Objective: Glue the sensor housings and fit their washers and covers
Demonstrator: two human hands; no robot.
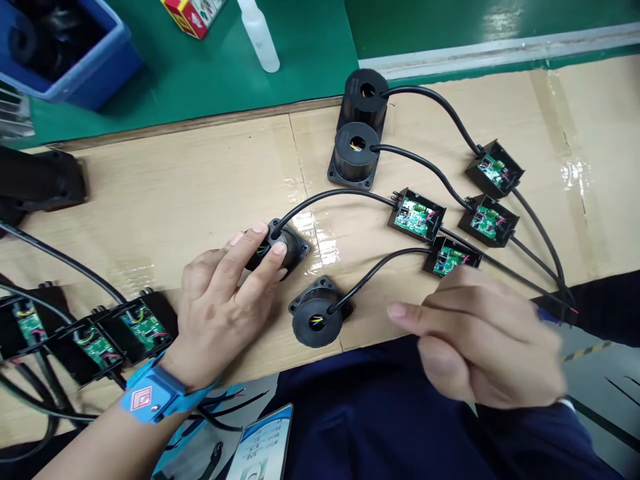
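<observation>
My left hand [220, 307], with a blue wrist strap [155, 393], grips a black round coil housing [287, 245] lying tilted on the cardboard-covered bench [175, 193]. Its cable runs to an open black box with a green circuit board [417, 215]. A second coil housing [316, 317] lies just in front, cabled to another board box [450, 256]. My right hand [480, 333] hovers near that box, fingers loosely curled and blurred, with nothing visible in it. Two more coil housings [357, 150] stand upright at the back, wired to two board boxes [493, 193].
Several more board boxes with cables [95, 333] lie at the left edge. A blue bin [70, 47], a white bottle [260, 33] and a red box [193, 13] sit on the green mat behind. A black fixture [40, 180] stands at the far left. A phone [265, 447] lies near my lap.
</observation>
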